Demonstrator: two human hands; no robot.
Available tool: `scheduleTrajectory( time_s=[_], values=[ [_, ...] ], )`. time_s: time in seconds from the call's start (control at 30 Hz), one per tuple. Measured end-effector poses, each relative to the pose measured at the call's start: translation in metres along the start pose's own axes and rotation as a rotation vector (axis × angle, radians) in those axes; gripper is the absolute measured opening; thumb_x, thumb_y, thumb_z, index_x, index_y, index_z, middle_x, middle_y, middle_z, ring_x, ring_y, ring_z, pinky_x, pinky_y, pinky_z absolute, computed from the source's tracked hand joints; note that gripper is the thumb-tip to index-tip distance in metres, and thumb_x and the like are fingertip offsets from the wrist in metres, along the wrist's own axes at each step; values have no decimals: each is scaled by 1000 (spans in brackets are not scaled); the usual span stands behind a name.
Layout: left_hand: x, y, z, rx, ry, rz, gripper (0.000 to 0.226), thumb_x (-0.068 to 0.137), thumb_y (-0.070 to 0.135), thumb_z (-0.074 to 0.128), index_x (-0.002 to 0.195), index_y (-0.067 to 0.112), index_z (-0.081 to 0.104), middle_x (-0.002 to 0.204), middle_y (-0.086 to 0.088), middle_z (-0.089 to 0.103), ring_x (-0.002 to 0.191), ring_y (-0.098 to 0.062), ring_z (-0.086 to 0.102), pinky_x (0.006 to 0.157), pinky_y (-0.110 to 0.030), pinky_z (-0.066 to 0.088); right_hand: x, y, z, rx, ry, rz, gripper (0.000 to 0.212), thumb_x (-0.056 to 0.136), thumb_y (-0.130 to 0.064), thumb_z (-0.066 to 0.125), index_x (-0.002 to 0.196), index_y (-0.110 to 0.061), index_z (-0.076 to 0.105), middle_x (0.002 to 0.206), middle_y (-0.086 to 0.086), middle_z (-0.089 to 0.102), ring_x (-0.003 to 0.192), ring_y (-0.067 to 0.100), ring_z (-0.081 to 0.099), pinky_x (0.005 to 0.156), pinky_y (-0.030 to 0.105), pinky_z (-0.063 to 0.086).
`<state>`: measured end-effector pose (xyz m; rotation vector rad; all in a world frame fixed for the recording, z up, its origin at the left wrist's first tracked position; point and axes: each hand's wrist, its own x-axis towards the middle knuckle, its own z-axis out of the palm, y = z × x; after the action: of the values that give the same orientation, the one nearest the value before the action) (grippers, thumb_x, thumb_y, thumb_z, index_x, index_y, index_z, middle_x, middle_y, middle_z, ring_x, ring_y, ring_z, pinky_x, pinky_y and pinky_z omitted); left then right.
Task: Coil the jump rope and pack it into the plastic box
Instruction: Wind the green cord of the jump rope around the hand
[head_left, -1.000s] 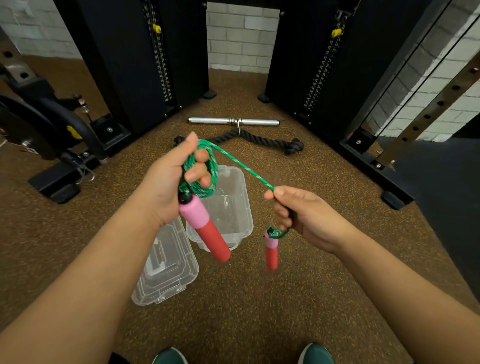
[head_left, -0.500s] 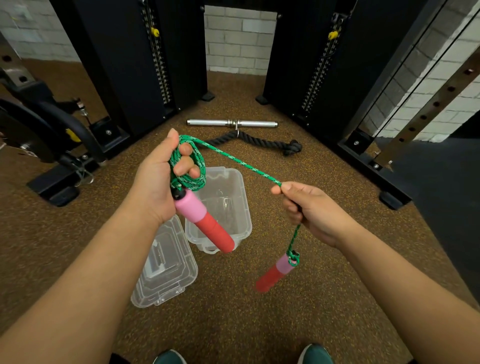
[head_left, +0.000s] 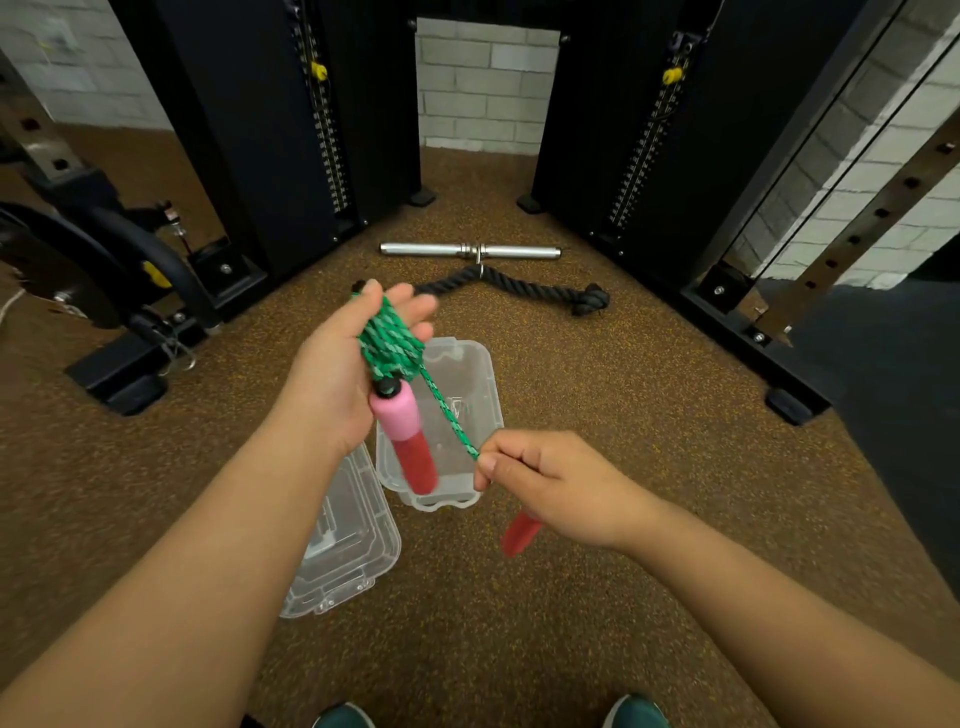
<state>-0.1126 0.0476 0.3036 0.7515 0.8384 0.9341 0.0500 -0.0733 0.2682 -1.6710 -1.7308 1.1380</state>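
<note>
My left hand (head_left: 337, 364) holds a bundle of green jump rope (head_left: 389, 340) coiled around its fingers, and one pink and red handle (head_left: 408, 439) hangs down from the palm. A taut length of rope runs down and right to my right hand (head_left: 545, 478), which pinches it. The second red handle (head_left: 519, 532) dangles below that fist, mostly hidden. The clear plastic box (head_left: 483, 379) stands open on the floor under the hands, with its clear lid (head_left: 343, 556) lying to its lower left.
A silver bar (head_left: 470, 251) and a black rope attachment (head_left: 519, 286) lie on the brown floor beyond the box. Black cable machine columns (head_left: 291, 156) stand left and right. A black machine base (head_left: 130, 358) sits at left. My shoes (head_left: 636, 712) show at the bottom.
My right hand has swung down and left toward my body, pulling the rope under the left hand. The coil on the left fingers is thicker, and the loose handle hangs behind the right fist.
</note>
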Motion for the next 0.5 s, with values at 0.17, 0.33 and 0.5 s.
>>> scheduleTrajectory(
  time_s=[0.17,0.33,0.5],
  values=[
    [-8,-24,12,562,-136,17,40,92,56,35,107,34,65,99,5,76,109,-28,64,72,-32,39,-2,-16,0,-99,36,-179,24,92,-45,43,79,-35,60,55,0,57,53,13,59,54,33,44],
    [-21,-31,28,870,-259,45,56,96,57,22,83,31,70,62,13,70,71,-12,62,66,-27,41,-1,-23,-13,61,156,-253,26,93,-34,48,73,-26,63,60,-10,52,58,6,48,60,31,41],
    [-26,-28,27,892,-475,-67,74,89,67,15,83,17,69,69,-8,69,71,-16,66,83,-33,47,2,-13,-40,210,294,-111,33,97,-32,48,68,-19,57,59,-9,55,52,0,49,56,15,41]
  ],
)
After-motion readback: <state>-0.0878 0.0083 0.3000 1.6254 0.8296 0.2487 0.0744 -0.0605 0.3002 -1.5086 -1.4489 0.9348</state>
